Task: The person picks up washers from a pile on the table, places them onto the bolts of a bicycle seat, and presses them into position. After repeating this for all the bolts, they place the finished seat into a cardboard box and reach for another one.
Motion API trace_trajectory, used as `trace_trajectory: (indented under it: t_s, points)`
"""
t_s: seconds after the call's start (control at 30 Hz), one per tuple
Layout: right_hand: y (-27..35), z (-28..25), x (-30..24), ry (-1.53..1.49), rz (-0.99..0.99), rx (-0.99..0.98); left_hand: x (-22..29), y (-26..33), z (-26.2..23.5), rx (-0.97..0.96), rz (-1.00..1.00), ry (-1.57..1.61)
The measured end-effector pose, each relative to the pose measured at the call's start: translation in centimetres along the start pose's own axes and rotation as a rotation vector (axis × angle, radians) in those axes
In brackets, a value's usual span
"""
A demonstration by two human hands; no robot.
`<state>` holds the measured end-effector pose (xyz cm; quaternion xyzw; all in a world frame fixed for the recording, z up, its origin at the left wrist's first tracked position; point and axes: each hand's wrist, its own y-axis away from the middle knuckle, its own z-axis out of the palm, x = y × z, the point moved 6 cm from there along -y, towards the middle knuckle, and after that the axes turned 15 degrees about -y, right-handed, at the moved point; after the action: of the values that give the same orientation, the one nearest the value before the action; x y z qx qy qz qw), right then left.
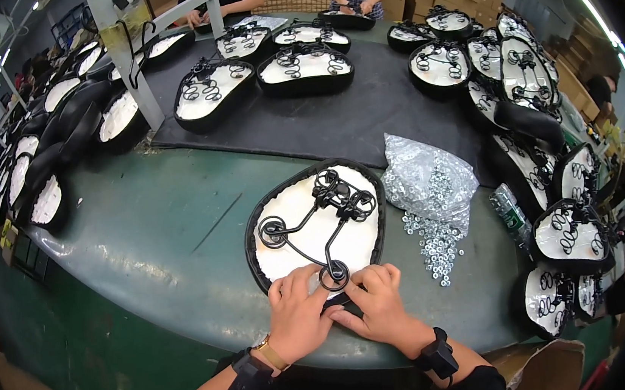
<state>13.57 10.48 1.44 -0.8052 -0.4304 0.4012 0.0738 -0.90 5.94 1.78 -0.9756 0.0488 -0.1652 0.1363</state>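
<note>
Both hands pressed on an upturned bicycle saddle (pixel 316 225) at the green table's (pixel 165 241) near edge.

Left hand (pixel 297 315) and right hand (pixel 376 304) sit together, fingers flat on its narrow end beside the black spring frame (pixel 326 220). A clear bag of nuts (pixel 427 179) spills just right; more saddles (pixel 529 81) crowd beyond.

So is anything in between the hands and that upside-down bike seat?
Nothing visible: the left hand and right hand already rest on the near end of the black-rimmed, white-bottomed bicycle saddle, beside its black wire spring frame.
</note>
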Motion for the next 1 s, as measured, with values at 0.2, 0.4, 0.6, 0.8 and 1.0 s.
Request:
trace_trajectory:
  t_s: [0.2,0.4,0.6,0.8,1.0]
  points:
    - [0.1,0.3,0.3,0.157,-0.09,-0.1,0.0,0.4,0.2,0.04,0.014,-0.007]
    - [0.1,0.2,1.2,0.174,-0.147,-0.077,0.2,0.2,0.1,0.065,0.044,-0.034]
    - [-0.2,-0.4,1.3,0.074,-0.148,-0.047,-0.1,0.5,0.4,0.067,0.034,-0.014]
    - [-0.1,-0.5,-0.1,-0.038,-0.049,0.04,-0.5,0.2,0.6,-0.045,-0.002,0.002]
    - [0.5,0.9,-0.6,0.114,0.076,0.013,-0.2,0.3,0.9,0.014,0.014,-0.005]
